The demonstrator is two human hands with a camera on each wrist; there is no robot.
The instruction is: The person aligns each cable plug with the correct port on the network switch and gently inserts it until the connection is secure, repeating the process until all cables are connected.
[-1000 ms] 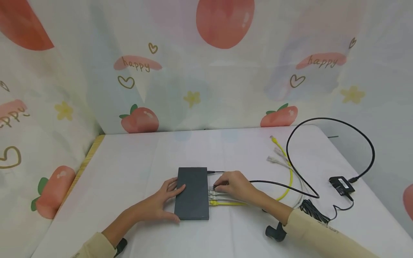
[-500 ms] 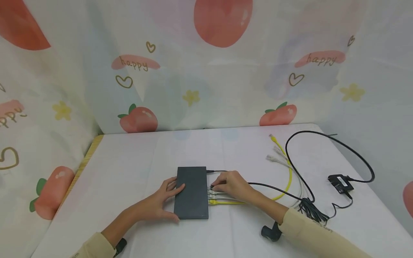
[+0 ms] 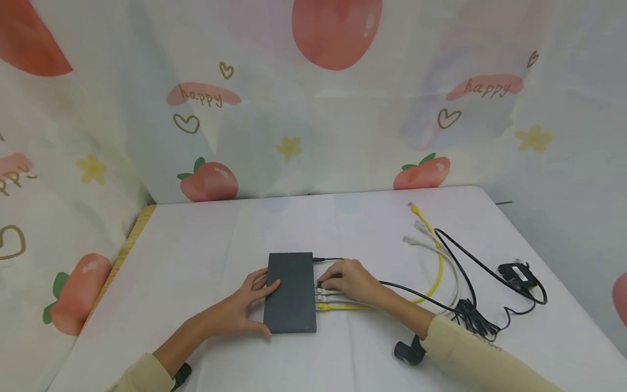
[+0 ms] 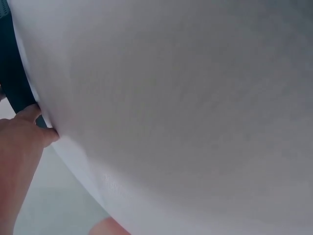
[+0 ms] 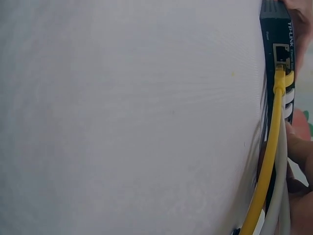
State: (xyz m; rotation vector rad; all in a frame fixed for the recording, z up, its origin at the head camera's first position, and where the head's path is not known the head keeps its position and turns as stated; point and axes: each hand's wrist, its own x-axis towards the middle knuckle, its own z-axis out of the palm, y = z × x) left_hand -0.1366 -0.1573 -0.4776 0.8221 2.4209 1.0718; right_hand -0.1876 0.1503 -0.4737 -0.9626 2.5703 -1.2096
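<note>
A dark flat network switch (image 3: 290,294) lies on the white table; the right wrist view shows TP-LINK lettering on its side (image 5: 270,36). My left hand (image 3: 240,310) rests on its left edge, fingers spread and one lying across the top. At the right side, my right hand (image 3: 354,282) pinches the end of a black cable (image 3: 409,288) against the row of ports; fingers mostly hide the plug. Below that hand, white network cables (image 3: 338,298) and a yellow network cable (image 3: 343,307) sit plugged in. A thin black lead (image 3: 325,259) enters near the far corner.
Loose ends of the yellow and white cables (image 3: 416,240) lie behind my right hand. A coiled black cord (image 3: 472,321) and a small black box (image 3: 517,276) with a white label lie to the right. Patterned cloth (image 3: 343,120) hangs at the back.
The raised black cable loop on the right has dropped down toward the table by the black box. My right hand has shifted slightly toward the switch; my left hand keeps its place.
</note>
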